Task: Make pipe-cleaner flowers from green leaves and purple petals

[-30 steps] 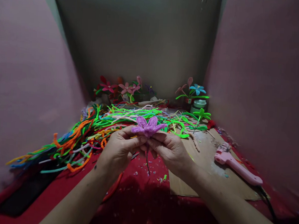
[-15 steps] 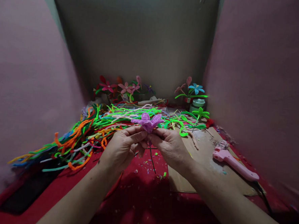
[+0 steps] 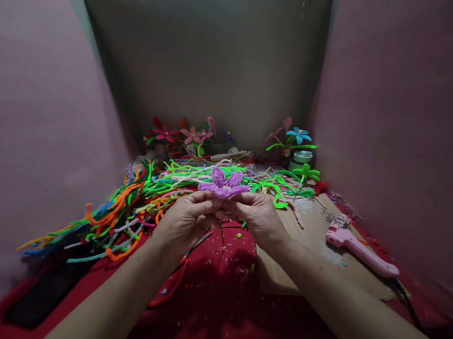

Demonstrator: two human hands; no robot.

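Observation:
Between my two hands, above the red cloth, is a purple pipe-cleaner flower (image 3: 225, 184) with fuzzy petals spread open and a pale centre. My left hand (image 3: 195, 213) pinches its left underside between thumb and fingers. From the other side, my right hand (image 3: 256, 215) grips the base the same way. A thin dark stem (image 3: 222, 233) hangs down below the fingers. Red-handled scissors (image 3: 171, 294) lie on the cloth, partly behind my left forearm.
A heap of coloured pipe cleaners (image 3: 128, 209) spreads behind and left. On the right a pink glue gun (image 3: 361, 252) rests on a brown board (image 3: 277, 275). A dark phone-like slab (image 3: 38, 296) lies left. Finished flowers (image 3: 192, 134) and a green-lidded jar (image 3: 302, 158) stand at the back.
The purple flower has tilted so its petals open out and its centre shows. The stem has swung slightly left. More of the scissors is visible beside my left arm.

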